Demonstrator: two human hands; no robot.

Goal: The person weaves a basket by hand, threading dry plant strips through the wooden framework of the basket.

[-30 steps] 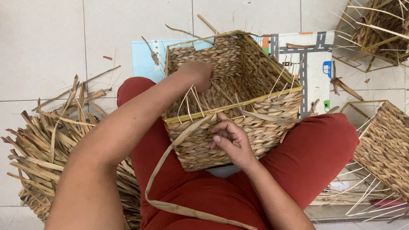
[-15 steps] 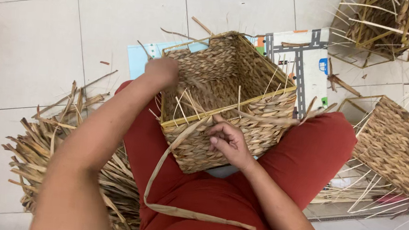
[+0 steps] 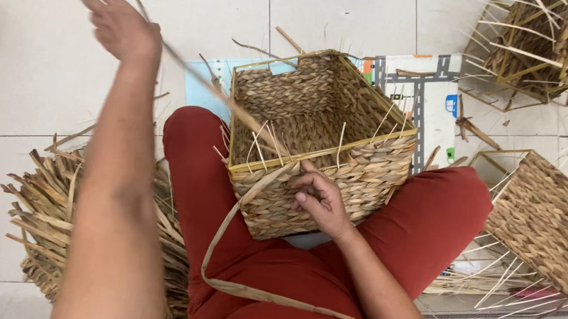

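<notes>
Though unfinished, square woven basket (image 3: 322,142) (stalks protruding)

Pile of dried reed strips (image 3: 40,216) on the white tile floor (image 3: 29,88), left side. Play mat with a grey road print (image 3: 428,103) lying flat behind the red-trousered legs (image 3: 440,217). Finished woven basket (image 3: 549,225) tipped at right, loose pale stalks under it. Bare wire frame with part weaving (image 3: 545,44) top right.

Left hand (image 3: 121,25) raised, right hand (image 3: 318,198) curled
</notes>
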